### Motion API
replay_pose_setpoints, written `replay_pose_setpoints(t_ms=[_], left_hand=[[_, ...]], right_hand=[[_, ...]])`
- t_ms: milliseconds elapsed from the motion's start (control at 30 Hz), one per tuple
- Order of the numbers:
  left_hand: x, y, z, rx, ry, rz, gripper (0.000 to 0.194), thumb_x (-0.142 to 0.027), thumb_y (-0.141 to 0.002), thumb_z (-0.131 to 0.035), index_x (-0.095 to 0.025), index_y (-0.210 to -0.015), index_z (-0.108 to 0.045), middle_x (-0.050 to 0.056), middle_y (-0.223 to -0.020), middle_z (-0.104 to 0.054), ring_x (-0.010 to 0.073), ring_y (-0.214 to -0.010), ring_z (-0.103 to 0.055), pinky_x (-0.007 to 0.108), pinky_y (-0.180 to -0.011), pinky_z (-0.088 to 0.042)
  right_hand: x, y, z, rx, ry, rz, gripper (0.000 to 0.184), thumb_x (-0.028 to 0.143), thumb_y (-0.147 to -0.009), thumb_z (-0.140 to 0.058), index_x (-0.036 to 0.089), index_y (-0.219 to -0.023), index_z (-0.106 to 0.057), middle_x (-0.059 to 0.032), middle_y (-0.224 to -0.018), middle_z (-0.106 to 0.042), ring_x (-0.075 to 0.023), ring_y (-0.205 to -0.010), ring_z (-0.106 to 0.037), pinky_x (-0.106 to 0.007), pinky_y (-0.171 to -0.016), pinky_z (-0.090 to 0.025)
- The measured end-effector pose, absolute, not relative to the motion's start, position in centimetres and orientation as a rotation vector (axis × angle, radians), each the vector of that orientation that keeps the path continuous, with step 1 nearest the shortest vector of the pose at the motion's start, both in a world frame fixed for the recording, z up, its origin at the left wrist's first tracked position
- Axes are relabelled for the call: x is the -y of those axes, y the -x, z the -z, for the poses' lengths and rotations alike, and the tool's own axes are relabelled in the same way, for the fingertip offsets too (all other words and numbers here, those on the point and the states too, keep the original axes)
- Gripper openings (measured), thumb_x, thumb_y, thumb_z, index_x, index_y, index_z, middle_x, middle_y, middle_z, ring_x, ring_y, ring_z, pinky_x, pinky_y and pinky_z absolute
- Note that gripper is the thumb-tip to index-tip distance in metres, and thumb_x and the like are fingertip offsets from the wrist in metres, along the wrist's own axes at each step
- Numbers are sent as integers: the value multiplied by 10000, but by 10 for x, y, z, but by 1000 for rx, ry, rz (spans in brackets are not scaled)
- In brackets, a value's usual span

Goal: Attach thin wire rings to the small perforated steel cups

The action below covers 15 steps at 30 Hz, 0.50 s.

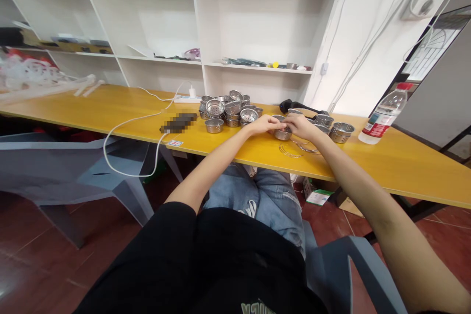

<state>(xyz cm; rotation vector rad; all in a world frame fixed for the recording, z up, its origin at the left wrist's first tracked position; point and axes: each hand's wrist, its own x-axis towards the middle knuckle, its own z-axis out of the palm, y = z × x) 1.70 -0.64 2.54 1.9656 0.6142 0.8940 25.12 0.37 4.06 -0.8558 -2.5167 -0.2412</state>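
Observation:
A small perforated metal cup (282, 134) is between my two hands at the front of the yellow table. My left hand (266, 124) reaches it from the left, fingers closed at its rim. From the right, my right hand (299, 125) pinches at the same cup, its fingertips meeting those of the left. Whether anything thin is in the fingertips is too small to make out. Thin wire rings (290, 151) lie on the table just in front. A pile of similar metal cups (232, 108) stands left of my hands, and several more cups (341, 132) stand to the right.
A water bottle (384, 114) with a red cap stands right on the yellow table (423, 167). At left are a blurred-out dark object (178, 122), a white cable (121, 123) hanging over the edge, and a power strip (187, 99). White shelves (265, 24) rise behind.

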Motion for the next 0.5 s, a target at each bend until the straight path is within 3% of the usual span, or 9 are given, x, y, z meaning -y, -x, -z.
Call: replay_pose_setpoints(t_ms=[367,500], left_hand=[[3,-25,-12,-641,-1912,-1005,607,-736,-800,-853,-154,-727,-698,-1,-694,-610,135,-688,-526,290,-697,-424],[1,-25,-10,-631,-1892,-1040,590,-719,-788,-874,-151,-766,-717,12,-753,-662,144,-733,-568,291,-723,-438]], right_hand=[[-4,-249,-39,2531,886,297,310,195,-1000,-513,153,-972,-819,-176,-944,-768,-290,-876,-647,-391,-834,-500],[-3,-249,-41,2525,913,297,338,216,-1027,-498,156,-996,-829,-170,-933,-776,-290,-868,-655,-397,-844,-504]])
